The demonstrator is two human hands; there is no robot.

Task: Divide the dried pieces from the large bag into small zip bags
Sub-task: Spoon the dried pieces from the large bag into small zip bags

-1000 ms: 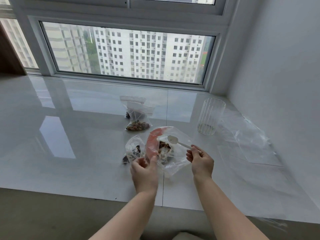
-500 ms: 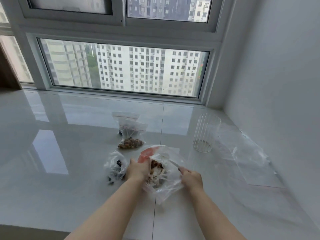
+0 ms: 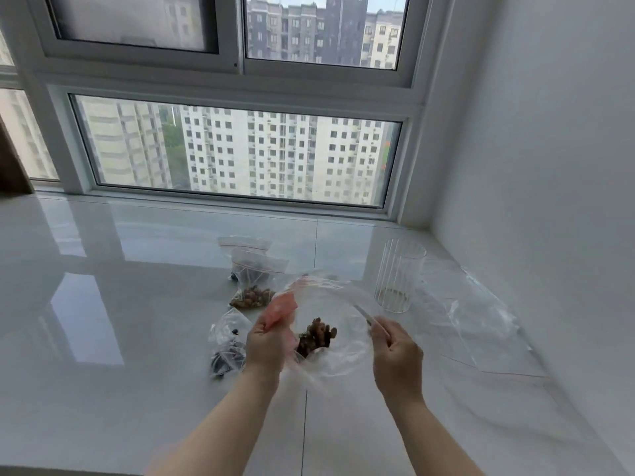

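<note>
Clear large bag (image 3: pixel 340 341) with orange-red patch; brown dried pieces (image 3: pixel 316 334) inside. Clear small zip bags: tan-brown contents (image 3: pixel 252 297), black contents (image 3: pixel 228 355). Transparent ribbed cup (image 3: pixel 398 276). Glossy white tiled ledge (image 3: pixel 137 338).

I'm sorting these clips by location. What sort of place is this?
Probably a high-rise flat, at a bay-window ledge: a glossy white sill runs under a sliding window, and tall apartment blocks stand outside at eye level.

Bright daylight from the window (image 3: pixel 237 156) glares off the glossy sill (image 3: pixel 103 304); edges bow, hands slightly blurred.
</note>
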